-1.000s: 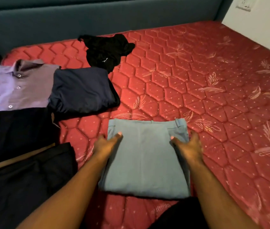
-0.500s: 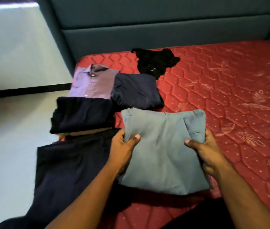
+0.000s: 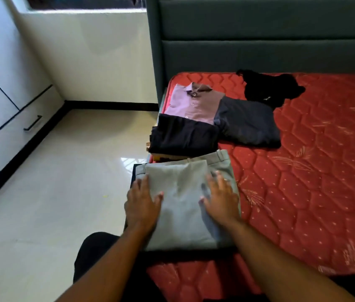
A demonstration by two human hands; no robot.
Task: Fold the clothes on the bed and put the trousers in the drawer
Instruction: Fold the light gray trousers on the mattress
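Grey-blue folded trousers (image 3: pixel 185 205) lie at the left edge of the bed, on top of a dark garment (image 3: pixel 133 175) whose rim shows along their 9 o'clock side, with both hands flat on them. Left hand (image 3: pixel 142 205) presses the 9 o'clock side, its fingers (image 3: pixel 143 182) straight and slightly apart, thumb out toward 3 o'clock; right hand (image 3: pixel 221 199) presses the 3 o'clock side the same way, fingers (image 3: pixel 217 177) spread and straight, gripping nothing. Long axis of the trousers runs 6 to 12 o'clock, the waistband end with belt loops pointing to 12. Just beyond, at 12 o'clock, sits a folded black garment (image 3: pixel 185 136), then a folded purple button shirt (image 3: pixel 191 103); a folded navy garment (image 3: pixel 248 123) lies at 1 o'clock, with a crumpled black garment (image 3: pixel 268 88) past it. All rest on the red quilted mattress (image 3: pixel 315 171). At 9 o'clock, across the tiled floor (image 3: pixel 52 192), a white drawer (image 3: pixel 22 127) with a black handle stands closed.
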